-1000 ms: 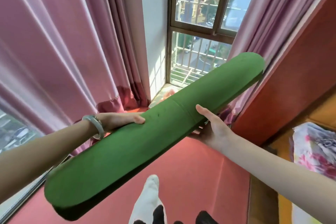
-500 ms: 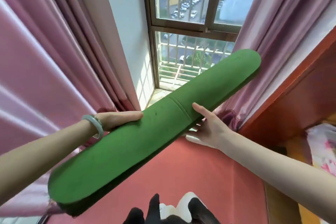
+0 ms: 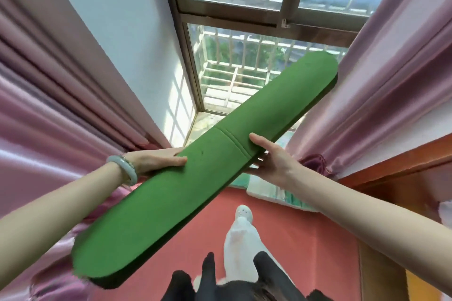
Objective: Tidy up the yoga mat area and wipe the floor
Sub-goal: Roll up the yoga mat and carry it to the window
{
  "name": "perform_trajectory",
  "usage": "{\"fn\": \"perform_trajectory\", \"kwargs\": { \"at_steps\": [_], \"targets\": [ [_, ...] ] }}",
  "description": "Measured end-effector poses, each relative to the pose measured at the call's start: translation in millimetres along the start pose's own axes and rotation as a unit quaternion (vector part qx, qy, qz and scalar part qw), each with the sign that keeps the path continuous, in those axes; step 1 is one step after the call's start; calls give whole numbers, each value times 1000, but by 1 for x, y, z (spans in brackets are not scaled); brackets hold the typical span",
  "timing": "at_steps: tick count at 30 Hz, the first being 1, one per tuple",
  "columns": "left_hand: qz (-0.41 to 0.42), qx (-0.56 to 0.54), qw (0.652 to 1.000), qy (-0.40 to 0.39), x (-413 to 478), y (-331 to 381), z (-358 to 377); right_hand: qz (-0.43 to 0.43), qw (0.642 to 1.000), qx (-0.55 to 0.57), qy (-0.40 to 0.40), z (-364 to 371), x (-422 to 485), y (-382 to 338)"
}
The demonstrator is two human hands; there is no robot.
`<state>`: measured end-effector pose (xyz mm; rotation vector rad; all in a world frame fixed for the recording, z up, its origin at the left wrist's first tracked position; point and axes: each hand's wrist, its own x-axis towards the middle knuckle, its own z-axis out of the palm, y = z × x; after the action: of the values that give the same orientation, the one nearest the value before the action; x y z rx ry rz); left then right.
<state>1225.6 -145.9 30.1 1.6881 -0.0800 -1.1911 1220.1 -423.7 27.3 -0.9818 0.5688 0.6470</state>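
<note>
Setting: window bay with a red floor, a barred window ahead and pink curtains on both sides.
Yoga mat: the green yoga mat, folded into a long flat strip, is held in the air above the floor, touching nothing but the two hands.
Long axis: it runs diagonally, the near end low by the person's left side, the far end raised toward the window and the right-side curtain.
Left hand: the left hand grips the mat's left long edge near the middle, thumb on top, fingers hidden beneath.
Right hand: the right hand clasps the opposite long edge just past the fold seam, thumb on top, fingers under.
Nearer hand: both sit about mid-length; the right is slightly closer to the far end.
Step, as judged: the mat is being carried off for storing; wiping has not begun.
Risk, as judged: the far end could brush the curtain.
Around: a bracelet on the left wrist; a white-socked foot on the floor below.
</note>
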Motion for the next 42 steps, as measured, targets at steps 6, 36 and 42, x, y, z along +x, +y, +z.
{"fn": "perform_trajectory", "kwargs": {
  "at_steps": [6,36,42],
  "targets": [
    [-54,32,998,3,102,26,-58,31,999,7,37,-26,103,-46],
    [-72,34,996,38,688,-332,-80,83,929,-32,360,-357,633,156],
    [-25,139,986,87,716,-341,-55,101,877,-36,468,-368,660,163]
  ]
}}
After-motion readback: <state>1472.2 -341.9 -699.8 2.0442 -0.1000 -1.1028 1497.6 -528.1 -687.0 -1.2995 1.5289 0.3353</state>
